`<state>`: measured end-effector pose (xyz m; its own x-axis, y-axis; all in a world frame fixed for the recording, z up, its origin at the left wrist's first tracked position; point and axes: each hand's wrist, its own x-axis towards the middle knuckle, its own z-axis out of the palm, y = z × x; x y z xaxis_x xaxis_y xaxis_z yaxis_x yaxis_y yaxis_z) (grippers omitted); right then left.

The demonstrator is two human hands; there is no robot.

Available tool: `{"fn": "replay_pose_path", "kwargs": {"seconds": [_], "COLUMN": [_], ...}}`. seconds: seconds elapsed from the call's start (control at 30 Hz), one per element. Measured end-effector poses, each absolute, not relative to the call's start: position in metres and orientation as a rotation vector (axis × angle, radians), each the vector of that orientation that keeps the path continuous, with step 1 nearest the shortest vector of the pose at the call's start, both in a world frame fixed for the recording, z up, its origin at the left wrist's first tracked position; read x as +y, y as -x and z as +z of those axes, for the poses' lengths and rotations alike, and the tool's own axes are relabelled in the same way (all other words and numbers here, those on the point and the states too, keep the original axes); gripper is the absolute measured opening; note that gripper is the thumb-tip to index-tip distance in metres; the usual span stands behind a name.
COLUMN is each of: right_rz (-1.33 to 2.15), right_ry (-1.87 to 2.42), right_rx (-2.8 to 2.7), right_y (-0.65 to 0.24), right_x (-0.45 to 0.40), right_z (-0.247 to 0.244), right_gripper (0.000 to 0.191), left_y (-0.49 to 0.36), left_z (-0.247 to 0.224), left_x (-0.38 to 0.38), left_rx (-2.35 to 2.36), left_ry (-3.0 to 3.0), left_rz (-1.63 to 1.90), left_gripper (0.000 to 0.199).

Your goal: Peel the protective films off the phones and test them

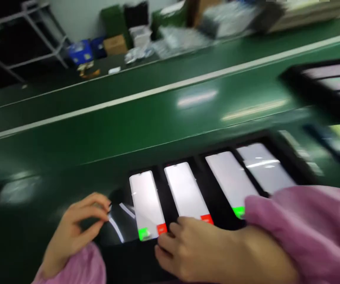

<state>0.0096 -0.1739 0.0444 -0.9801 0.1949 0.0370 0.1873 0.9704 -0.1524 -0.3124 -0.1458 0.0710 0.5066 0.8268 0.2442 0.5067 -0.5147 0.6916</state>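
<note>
Several phones with bright white screens lie side by side in a black tray [221,221]. The leftmost phone [147,201] shows a green and a red block at its lower end. My right hand [187,248] is over the lower end of the second phone [186,189], fingers bent; what they hold, if anything, is hidden. Left of the leftmost phone, my left hand [81,225] is raised with thumb and fingertips close together, by a dark glossy surface with light streaks. Farther right are a third phone [230,179] and a fourth phone [264,165].
Another black tray [290,77] with lit screens stands at the upper right. A long green surface [128,122] with a pale strip runs across the view. Behind it are a blue box [80,52], a cardboard box [115,44], plastic bags [181,39] and a metal rack [39,35].
</note>
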Motion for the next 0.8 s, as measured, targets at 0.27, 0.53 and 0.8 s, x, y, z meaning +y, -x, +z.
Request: {"fn": "replay_pose_path", "kwargs": {"seconds": [0.27, 0.53, 0.8], "right_rz": [0.047, 0.084, 0.131], "right_ry": [0.254, 0.207, 0.219], "right_rx": [-2.907, -2.951, -2.959], "right_y": [-0.007, -0.007, -0.009], "right_x": [-0.175, -0.166, -0.157], "right_z": [0.033, 0.039, 0.046], "right_gripper": [0.032, 0.019, 0.021], "left_y": [0.320, 0.322, 0.308], "left_z": [0.069, 0.059, 0.046], "left_x": [-0.151, -0.149, -0.139], "left_rx": [1.178, 1.251, 1.327], "left_ry": [-2.067, -2.063, -2.100], "left_rz": [0.769, 0.768, 0.897], "left_gripper": [0.024, 0.025, 0.025]}}
